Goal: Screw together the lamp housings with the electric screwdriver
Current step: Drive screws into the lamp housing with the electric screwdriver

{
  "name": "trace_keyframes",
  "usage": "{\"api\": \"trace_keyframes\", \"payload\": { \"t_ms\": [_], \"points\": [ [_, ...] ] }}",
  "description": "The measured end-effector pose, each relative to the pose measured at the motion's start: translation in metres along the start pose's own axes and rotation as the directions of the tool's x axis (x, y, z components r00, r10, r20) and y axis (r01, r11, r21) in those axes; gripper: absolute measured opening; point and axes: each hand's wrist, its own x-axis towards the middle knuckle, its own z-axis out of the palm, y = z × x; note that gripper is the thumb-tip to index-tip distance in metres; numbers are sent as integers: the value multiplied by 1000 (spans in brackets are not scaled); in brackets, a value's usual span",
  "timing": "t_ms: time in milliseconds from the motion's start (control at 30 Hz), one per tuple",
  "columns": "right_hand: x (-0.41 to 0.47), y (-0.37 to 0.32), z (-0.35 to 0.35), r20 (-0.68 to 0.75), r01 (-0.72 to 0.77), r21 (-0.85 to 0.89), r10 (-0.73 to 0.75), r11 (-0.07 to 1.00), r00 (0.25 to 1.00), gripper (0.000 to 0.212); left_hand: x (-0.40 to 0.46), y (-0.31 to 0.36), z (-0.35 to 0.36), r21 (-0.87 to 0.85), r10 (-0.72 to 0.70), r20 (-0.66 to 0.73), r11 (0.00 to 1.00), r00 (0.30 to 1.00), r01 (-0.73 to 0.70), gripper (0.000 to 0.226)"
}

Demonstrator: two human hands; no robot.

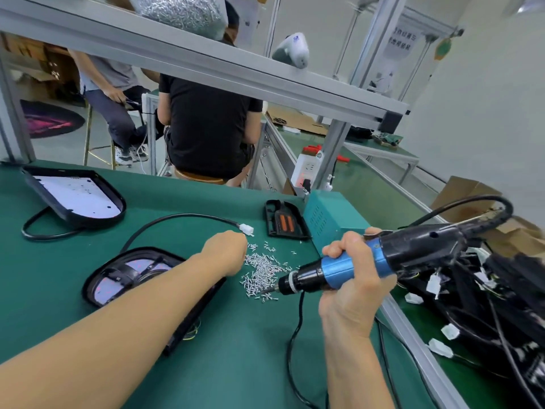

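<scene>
Head view: my right hand (351, 267) grips the electric screwdriver (362, 261) at 3 o'clock, tip at the edge of the screw pile (262, 270). My left hand (227, 252) is curled at the pile's 9 o'clock side; can't tell if it pinches a screw. Lamp housing (126, 273) lies on the green counter (236, 349) under my left forearm, at 8 o'clock.

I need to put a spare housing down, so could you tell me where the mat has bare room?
Bare green mat lies in front, between the left forearm and the electric screwdriver cord. Another patch lies between the two lamp housings. Crowded: the screw pile and the cable heap on the right.
</scene>
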Motion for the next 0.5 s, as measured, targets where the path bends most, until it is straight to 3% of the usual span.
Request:
{"api": "trace_keyframes", "payload": {
  "t_ms": [133, 267, 433, 500],
  "points": [
    [0, 2, -1, 3, -5, -6, 5, 1000, 1000, 26, 3, 6, 4, 226, 59, -36, 973, 998, -50, 20],
    [-1, 4, -2, 7, 9, -47, -8, 999, 1000, 27, 2, 9, 4, 338, 45, -24, 941, 999, -34, 20],
    [-1, 3, 0, 11, 17, -53, -16, 998, 1000, 27, 0, 9, 3, 310, 5, 5, 951, 1000, -6, 24],
    [0, 0, 1, 10, 13, -38, -12, 999, 1000, 27, 0, 8, 1, 192, -8, -26, 981, 1000, 13, 21]
  ]
}}
